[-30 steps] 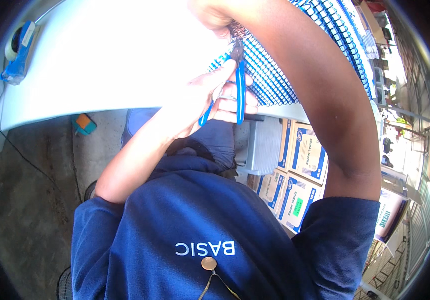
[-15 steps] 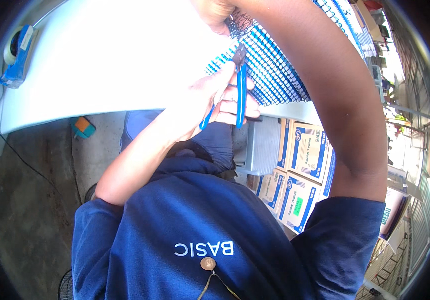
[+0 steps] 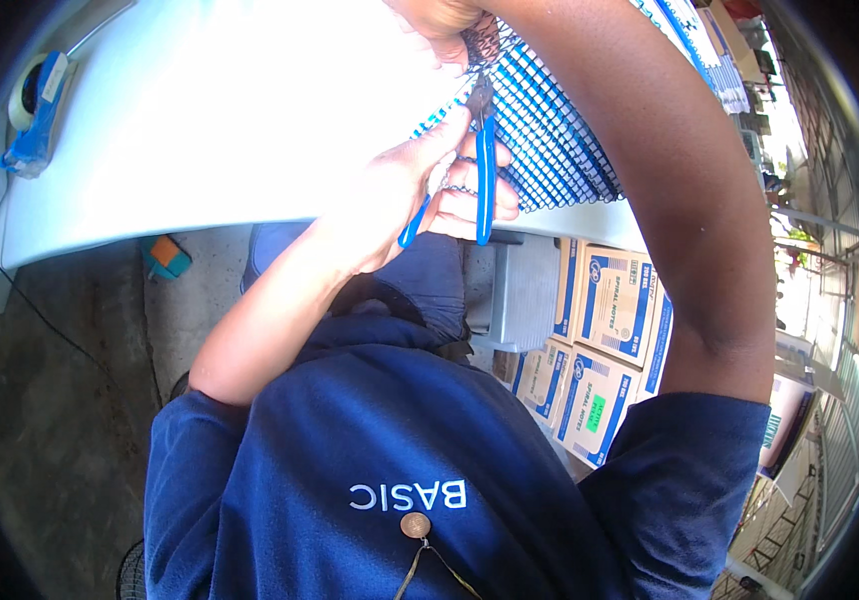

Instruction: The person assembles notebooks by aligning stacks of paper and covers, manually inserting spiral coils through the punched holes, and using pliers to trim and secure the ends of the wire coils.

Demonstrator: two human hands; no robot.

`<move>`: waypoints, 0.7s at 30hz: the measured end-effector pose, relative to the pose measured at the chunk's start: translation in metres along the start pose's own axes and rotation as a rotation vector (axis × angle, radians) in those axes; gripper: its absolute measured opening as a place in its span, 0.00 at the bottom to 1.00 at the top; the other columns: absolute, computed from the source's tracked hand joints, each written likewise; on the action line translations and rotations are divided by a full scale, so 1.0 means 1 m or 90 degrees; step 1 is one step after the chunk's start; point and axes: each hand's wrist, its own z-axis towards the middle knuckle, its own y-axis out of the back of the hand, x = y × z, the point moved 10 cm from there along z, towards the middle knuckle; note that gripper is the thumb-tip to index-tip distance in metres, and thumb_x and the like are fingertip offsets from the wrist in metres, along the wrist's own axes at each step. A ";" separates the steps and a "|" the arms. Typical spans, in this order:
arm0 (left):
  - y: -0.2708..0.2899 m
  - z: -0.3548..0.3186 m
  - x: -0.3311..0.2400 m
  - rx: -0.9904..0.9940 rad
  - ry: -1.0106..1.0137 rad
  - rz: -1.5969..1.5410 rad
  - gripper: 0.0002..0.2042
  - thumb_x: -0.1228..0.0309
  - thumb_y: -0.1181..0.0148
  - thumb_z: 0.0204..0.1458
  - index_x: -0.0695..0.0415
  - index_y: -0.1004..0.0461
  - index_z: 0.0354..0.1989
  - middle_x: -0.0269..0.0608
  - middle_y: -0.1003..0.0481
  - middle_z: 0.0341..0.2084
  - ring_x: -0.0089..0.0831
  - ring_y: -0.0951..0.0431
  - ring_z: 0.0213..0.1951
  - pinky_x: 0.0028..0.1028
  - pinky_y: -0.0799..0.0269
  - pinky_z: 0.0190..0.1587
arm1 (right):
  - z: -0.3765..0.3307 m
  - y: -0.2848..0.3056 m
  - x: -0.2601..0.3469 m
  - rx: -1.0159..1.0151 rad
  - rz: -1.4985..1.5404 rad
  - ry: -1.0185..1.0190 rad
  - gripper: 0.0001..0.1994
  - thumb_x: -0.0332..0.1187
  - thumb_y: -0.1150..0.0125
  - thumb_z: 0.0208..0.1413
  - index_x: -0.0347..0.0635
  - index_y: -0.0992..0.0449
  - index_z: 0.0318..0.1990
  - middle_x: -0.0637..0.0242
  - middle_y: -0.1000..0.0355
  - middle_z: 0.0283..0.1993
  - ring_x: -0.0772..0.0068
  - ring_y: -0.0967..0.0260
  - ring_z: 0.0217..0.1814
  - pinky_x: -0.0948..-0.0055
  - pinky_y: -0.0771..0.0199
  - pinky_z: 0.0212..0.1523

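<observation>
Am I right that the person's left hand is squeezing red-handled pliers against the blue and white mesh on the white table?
Not quite: the head view shows the pliers have blue handles, not red. The left hand does hold them against the blue and white mesh on the white table.

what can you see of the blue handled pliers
The pliers have two slim blue-coated handles and a short dark metal head. They stand nearly upright in the picture, head up, handles down and slightly spread. The left hand wraps the handles, its fingers curled round them. The head meets the blue and white mesh just under the right hand, over the white table.
</observation>
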 end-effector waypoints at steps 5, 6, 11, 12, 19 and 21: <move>0.006 -0.002 0.002 0.098 0.007 -0.003 0.26 0.48 0.70 0.62 0.60 0.34 0.41 0.40 0.32 0.22 0.29 0.30 0.21 0.27 0.29 0.24 | -0.007 0.007 0.003 -0.023 -0.003 0.009 0.12 0.36 0.34 0.46 0.43 0.19 0.38 0.61 0.24 0.43 0.62 0.28 0.43 0.63 0.30 0.46; 0.006 -0.006 0.002 0.092 0.005 0.001 0.25 0.48 0.70 0.62 0.60 0.35 0.41 0.40 0.33 0.22 0.29 0.31 0.21 0.26 0.30 0.23 | -0.009 0.009 0.003 -0.028 -0.002 0.011 0.12 0.36 0.34 0.46 0.43 0.19 0.38 0.61 0.24 0.43 0.62 0.28 0.43 0.63 0.30 0.46; 0.026 -0.023 0.006 0.024 -0.003 0.037 0.25 0.48 0.68 0.62 0.60 0.34 0.43 0.44 0.28 0.28 0.33 0.25 0.28 0.29 0.28 0.32 | -0.016 0.022 0.006 -0.101 0.015 0.056 0.12 0.37 0.33 0.46 0.42 0.19 0.38 0.62 0.24 0.43 0.62 0.28 0.43 0.64 0.30 0.46; 0.037 -0.026 0.008 0.028 0.009 0.043 0.25 0.48 0.67 0.61 0.60 0.34 0.45 0.45 0.27 0.31 0.34 0.23 0.32 0.32 0.28 0.37 | -0.021 0.030 0.011 -0.153 0.017 0.099 0.13 0.37 0.34 0.47 0.42 0.20 0.39 0.61 0.24 0.43 0.63 0.28 0.43 0.66 0.30 0.46; 0.140 -0.071 -0.022 -0.295 -0.140 -0.004 0.23 0.51 0.60 0.60 0.59 0.35 0.48 0.46 0.27 0.34 0.37 0.24 0.35 0.35 0.30 0.40 | -0.063 0.031 0.028 -0.478 0.669 0.494 0.15 0.26 0.41 0.41 0.36 0.24 0.40 0.55 0.25 0.33 0.66 0.27 0.35 0.68 0.26 0.34; 0.155 -0.089 -0.043 -0.385 -0.237 0.026 0.21 0.52 0.59 0.60 0.59 0.36 0.48 0.46 0.29 0.35 0.36 0.26 0.36 0.35 0.32 0.41 | -0.106 -0.014 0.041 -0.492 0.693 0.740 0.12 0.23 0.42 0.42 0.36 0.23 0.38 0.57 0.26 0.35 0.66 0.28 0.37 0.68 0.29 0.38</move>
